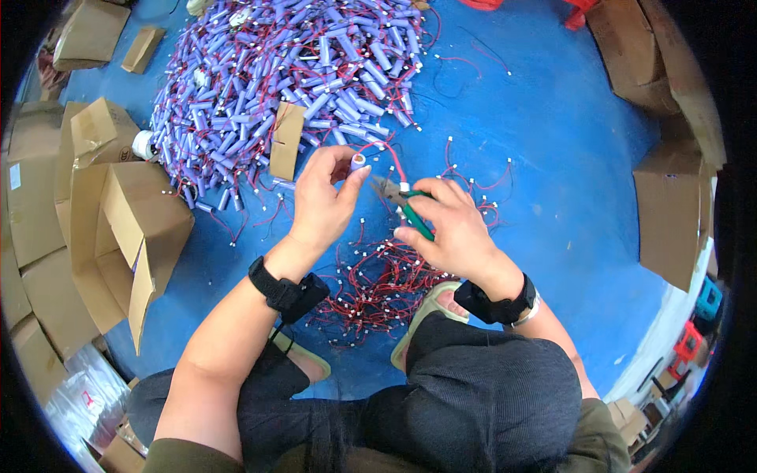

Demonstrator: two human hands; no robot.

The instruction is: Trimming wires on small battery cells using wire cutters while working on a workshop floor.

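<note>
Left hand (pixel 327 193) pinches a purple cell (pixel 359 161), right hand (pixel 451 221) grips pliers (pixel 396 195)

The left hand, at upper centre of the frame, has its thumb and fingers closed on the cell. The right hand, just right of centre, is wrapped round the pliers' green handles.

A red wire (pixel 394 154) arches from the cell to a white connector (pixel 404 187) by the right fingers.

Dark print shows on an open cardboard box (pixel 102 134) at the left, too small to read; the cell shows no legible lettering.

The cell's round end faces the camera, so its long axis runs roughly along the line of sight. The pliers slant, tips toward the upper left, near the cell but apart from it; whether their jaws are parted, I cannot tell.
</note>
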